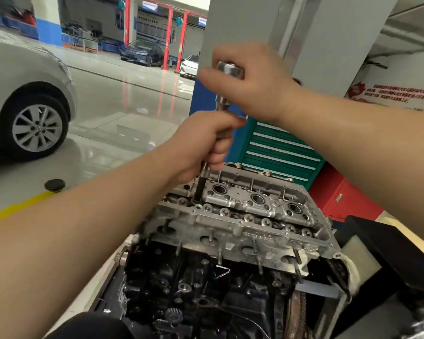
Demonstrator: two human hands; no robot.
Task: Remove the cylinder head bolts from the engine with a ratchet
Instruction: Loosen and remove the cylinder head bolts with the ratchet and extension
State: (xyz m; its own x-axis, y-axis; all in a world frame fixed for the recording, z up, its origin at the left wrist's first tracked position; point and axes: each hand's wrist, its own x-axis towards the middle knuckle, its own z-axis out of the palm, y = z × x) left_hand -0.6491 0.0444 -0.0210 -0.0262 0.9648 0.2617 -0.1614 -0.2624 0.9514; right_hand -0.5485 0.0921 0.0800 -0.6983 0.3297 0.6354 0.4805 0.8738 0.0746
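The work looks to be in its early or middle part, as far as one can judge. The left hand (203, 143) is curled around the long extension bar (202, 182) and keeps it upright, and the dark socket end of the bar sits down in a bolt well at the far left corner of the cylinder head (242, 216). The right hand (250, 79) grips the shiny head of the ratchet (230, 69) at the top of the bar, with the fingers closed over it. So one bolt is being worked on now, but the bolt itself is hidden in the well, and I cannot tell how loose it is. No removed bolt lies anywhere in view, so I judge that most bolts are still to be taken out, though the other wells are too small to check. The engine (206, 289) stands on a stand just below the person, with the head on top of the dark block. Counting: one ratchet, one extension bar, two hands, and three round spark plug holes (257, 198) visible in a row on the head. Behind stand one green tool cabinet (279, 148) and one silver car (22, 99) on the left.
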